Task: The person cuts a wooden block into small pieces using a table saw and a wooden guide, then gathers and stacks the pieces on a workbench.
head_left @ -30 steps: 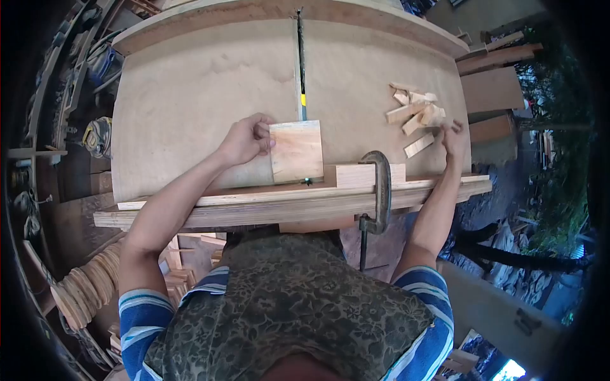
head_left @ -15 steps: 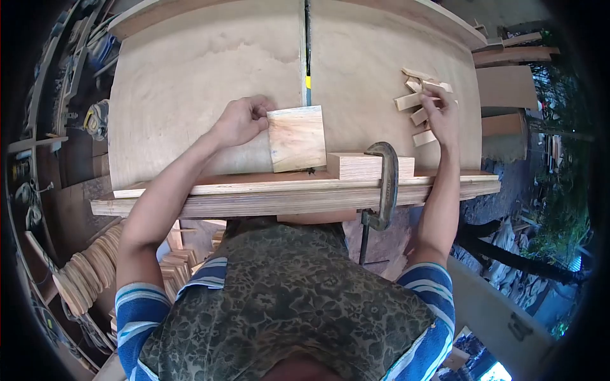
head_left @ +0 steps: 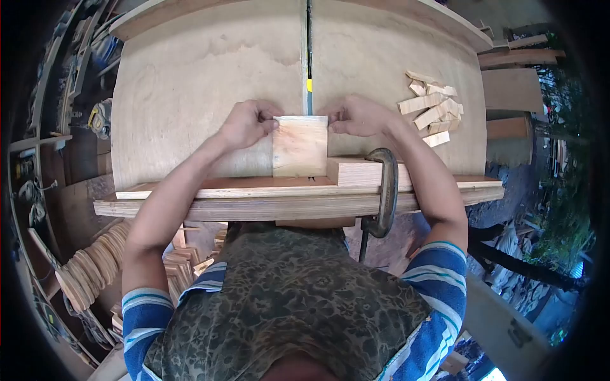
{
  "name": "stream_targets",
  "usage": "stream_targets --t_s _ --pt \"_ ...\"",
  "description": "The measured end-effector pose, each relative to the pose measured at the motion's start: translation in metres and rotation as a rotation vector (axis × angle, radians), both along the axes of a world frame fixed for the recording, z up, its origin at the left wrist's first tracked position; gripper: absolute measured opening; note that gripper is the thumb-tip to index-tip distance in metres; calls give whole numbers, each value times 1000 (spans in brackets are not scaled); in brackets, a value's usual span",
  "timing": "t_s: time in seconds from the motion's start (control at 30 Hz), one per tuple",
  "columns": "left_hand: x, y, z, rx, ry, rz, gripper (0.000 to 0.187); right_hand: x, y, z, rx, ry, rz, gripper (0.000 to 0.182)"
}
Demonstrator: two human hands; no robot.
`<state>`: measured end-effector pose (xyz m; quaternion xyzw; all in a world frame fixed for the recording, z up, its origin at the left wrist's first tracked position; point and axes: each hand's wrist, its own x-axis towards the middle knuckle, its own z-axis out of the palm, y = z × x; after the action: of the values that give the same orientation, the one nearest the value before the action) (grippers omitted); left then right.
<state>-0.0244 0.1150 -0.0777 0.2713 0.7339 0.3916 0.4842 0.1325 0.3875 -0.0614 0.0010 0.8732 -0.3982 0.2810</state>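
A square, pale wooden board [head_left: 300, 149] stands at the near edge of the workbench top, in front of me. My left hand [head_left: 250, 124] is closed, with thumb and fingers pinching the board's upper left corner. At the upper right corner my right hand [head_left: 362, 116] grips the same board, its thumb on the near face. Beside the board's lower right side sits a wooden block [head_left: 359, 172], held against the bench edge by a metal C-clamp [head_left: 389, 190]. Behind the board, a strip with a yellow band [head_left: 309, 86] lies in the gap of the bench top.
Several small wood offcuts [head_left: 435, 108] lie in a pile at the right of the bench top [head_left: 190, 82]. A raised wooden rail [head_left: 413, 16] runs along the far edge. Stacked curved wooden pieces [head_left: 95, 263] stand at the lower left.
My right hand has moved left from the offcut pile to the board's upper right corner. The board has turned slightly and now sits straighter, with my left hand still on it.
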Motion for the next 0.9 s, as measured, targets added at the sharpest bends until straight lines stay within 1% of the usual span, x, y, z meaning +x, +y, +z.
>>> stream_targets --t_s 0.03,0.07,0.1,0.17,0.2,0.23,0.27,0.3,0.33,0.37,0.4,0.47,0.5,0.57,0.6,0.63,0.67,0.7,0.73,0.8,0.83,0.9 --pt "3 1 1 17 151 -56 17 -2 -1 -2 52 14 38 53" --pt "7 1 1 32 302 -116 16 -3 -1 -3 48 13 43 53" --pt "9 -1 7 28 299 -118 16 -4 -2 -1 57 31 61 55" --pt "11 -1 24 -52 292 -156 27 -6 -1 4 72 52 76 57" --pt "14 -3 23 -52 290 -159 27 -4 -5 6 85 80 54 33" --pt "18 -6 19 -13 601 -210 29 -2 -6 7 98 106 33 22" --pt "20 -8 18 29 915 -256 30 -1 -5 6 99 105 32 22" --pt "19 -11 20 30 915 -255 30 0 -4 4 163 84 71 21" --pt "17 -15 23 15 766 -336 40 1 -3 2 226 63 108 21" --pt "16 -20 28 -1 616 -415 51 3 -5 1 224 64 107 21" --pt "20 -29 38 -2 620 -418 51 5 -6 1 245 93 98 22" --pt "34 -47 67 5 168 -427 88 7 -4 -1 270 122 79 22" --pt "37 -50 79 6 167 -431 88 8 -2 -4 260 143 90 21" --pt "46 -60 97 -128 146 -720 121 9 -7 0 247 164 115 20" --pt "57 -64 94 -53 422 -641 131 6 -10 10 250 152 111 23" --pt "58 -65 93 -51 429 -634 131 4 -12 18 255 142 107 31" --pt "57 -61 94 -100 326 -657 129 6 -11 15 262 147 106 31" --pt "54 -55 98 -147 224 -684 127 7 -10 12 307 170 146 44" --pt "54 -56 93 -142 229 -688 127 9 -9 9 350 188 189 65" --pt "56 -61 81 -70 371 -782 120 12 -10 10 332 172 164 65" --pt "57 -61 80 -69 365 -774 120 11 -12 13 312 160 149 65" --pt "53 -57 84 -119 266 -809 112 10 -12 17 314 177 157 64"
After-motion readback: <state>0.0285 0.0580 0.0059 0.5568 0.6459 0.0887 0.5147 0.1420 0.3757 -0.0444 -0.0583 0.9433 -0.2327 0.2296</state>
